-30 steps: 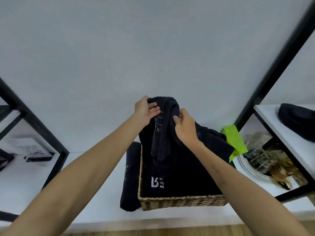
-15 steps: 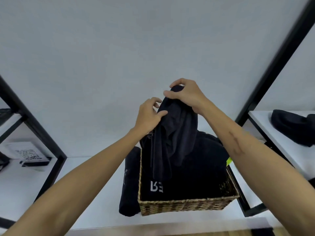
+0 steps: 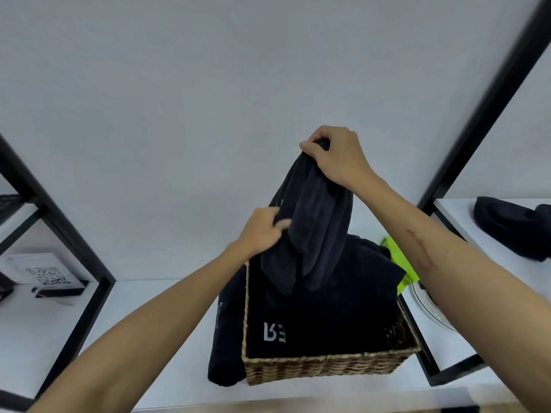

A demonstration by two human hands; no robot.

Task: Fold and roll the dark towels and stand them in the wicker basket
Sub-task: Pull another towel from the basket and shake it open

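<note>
Now higher: right hand has pulled the dark towel up by a pinched top edge, clear above the wicker basket; left hand grips its side. Unfolded yet, folding comes next.

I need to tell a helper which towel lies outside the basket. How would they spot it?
Find the wicker basket on the white shelf. The towel lies on the shelf against the basket's left wall. Unlike the others, it is neither inside the basket nor held up.

A white shelf carries a wicker basket beside a rolled towel.
</note>
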